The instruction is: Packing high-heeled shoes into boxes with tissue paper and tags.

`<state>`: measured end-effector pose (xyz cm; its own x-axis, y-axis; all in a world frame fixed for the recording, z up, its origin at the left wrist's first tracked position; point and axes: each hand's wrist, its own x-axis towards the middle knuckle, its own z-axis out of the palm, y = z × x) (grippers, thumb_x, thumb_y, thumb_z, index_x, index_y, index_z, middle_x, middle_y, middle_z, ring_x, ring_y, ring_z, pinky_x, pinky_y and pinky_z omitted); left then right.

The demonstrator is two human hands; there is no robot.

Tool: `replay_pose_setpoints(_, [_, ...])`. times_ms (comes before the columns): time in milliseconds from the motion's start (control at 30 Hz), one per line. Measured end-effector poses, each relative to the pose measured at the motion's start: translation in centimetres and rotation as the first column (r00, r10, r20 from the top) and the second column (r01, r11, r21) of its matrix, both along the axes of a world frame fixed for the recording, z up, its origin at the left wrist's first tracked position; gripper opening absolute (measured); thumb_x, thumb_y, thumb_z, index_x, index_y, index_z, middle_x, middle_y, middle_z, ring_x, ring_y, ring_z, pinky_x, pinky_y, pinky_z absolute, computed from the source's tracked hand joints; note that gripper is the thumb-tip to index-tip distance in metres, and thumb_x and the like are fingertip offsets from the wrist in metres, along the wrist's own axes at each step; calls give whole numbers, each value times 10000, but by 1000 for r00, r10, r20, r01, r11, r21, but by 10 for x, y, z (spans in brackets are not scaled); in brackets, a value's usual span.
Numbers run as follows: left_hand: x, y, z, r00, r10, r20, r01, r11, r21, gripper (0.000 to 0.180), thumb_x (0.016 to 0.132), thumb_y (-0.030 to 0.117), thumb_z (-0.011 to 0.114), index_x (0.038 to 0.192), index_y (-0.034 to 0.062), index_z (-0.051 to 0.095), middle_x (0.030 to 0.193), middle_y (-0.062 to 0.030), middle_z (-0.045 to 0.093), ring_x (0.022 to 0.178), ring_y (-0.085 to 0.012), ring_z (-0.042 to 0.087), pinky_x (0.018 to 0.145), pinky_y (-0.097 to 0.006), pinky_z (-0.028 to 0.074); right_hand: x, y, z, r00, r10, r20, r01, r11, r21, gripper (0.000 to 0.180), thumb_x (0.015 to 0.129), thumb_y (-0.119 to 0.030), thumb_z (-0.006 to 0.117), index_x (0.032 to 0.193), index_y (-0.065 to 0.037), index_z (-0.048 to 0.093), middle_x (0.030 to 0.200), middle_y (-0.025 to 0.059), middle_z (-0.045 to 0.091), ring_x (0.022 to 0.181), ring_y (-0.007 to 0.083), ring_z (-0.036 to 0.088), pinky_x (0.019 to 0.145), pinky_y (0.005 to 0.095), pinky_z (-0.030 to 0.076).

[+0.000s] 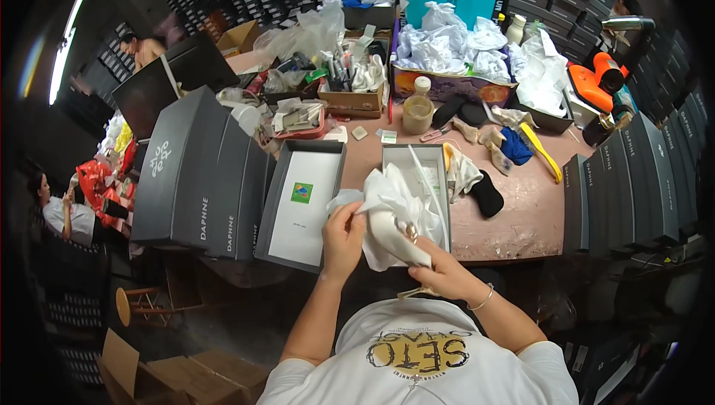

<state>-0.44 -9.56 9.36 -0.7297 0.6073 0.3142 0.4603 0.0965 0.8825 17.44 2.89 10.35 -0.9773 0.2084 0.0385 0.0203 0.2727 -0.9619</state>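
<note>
In front of me is a white shoe point(390, 236) with a gold-coloured ornament, partly covered by white tissue paper point(392, 190). My right hand point(447, 274) grips the shoe from the right at its near end. On the left, the fingers of my left hand point(343, 239) are closed on the tissue paper beside the shoe. Both hands are above the near part of an open shoe box point(445, 215), which has more white paper in it. A shallow box lid point(277, 235), inside up with a green square on its white base, lies left of that box.
Dark shoe boxes stand in rows at left point(175, 181) and right point(607, 189). Behind are a jar point(418, 116), a yellow-handled brush point(542, 153), a black pad point(488, 195), cloths and a carton of crumpled paper point(454, 81). A stool point(141, 307) and cartons point(197, 379) are below left. Two people are at far left.
</note>
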Motion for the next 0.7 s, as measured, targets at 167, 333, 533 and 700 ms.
replay_pose_setpoints(167, [40, 22, 48, 893, -242, -379, 290, 954, 73, 193, 812, 33, 660, 1001, -3, 653, 783, -113, 609, 649, -226, 610, 573, -304, 476, -18, -14, -15, 999, 33, 8, -32, 812, 583, 457, 825, -172, 579, 1255, -35, 512, 1173, 201, 566, 1042, 370, 586, 880, 420, 481])
replay_pose_setpoints(333, [18, 19, 38, 890, -142, -433, 163, 987, 10, 120, 836, 59, 665, 949, 18, 657, 723, -107, 588, 623, -245, 590, 551, -332, 458, -32, 22, -20, 941, 19, 337, 133, 897, -422, 323, 907, -246, 539, 1159, -44, 554, 886, 159, 640, 857, 245, 634, 627, 327, 533])
replay_pose_setpoints(533, [5, 30, 42, 977, -102, -188, 106, 994, 11, 111, 854, 74, 649, 937, 1, 645, 809, -143, 623, 678, -276, 633, 605, -331, 494, -3, 25, -5, 998, 8, 56, 56, 42, -998, 389, 947, -254, 466, 1209, 34, 472, 968, 181, 603, 736, 202, 605, 517, 287, 518])
replay_pose_setpoints(700, [13, 38, 47, 984, -131, -118, 135, 991, 24, 108, 849, 71, 655, 922, -9, 654, 779, -110, 631, 666, -203, 623, 607, -292, 481, -4, 33, -27, 989, 75, -129, -113, -187, -976, 414, 944, -262, 470, 1219, 47, 465, 1021, 197, 601, 799, 213, 605, 545, 296, 523])
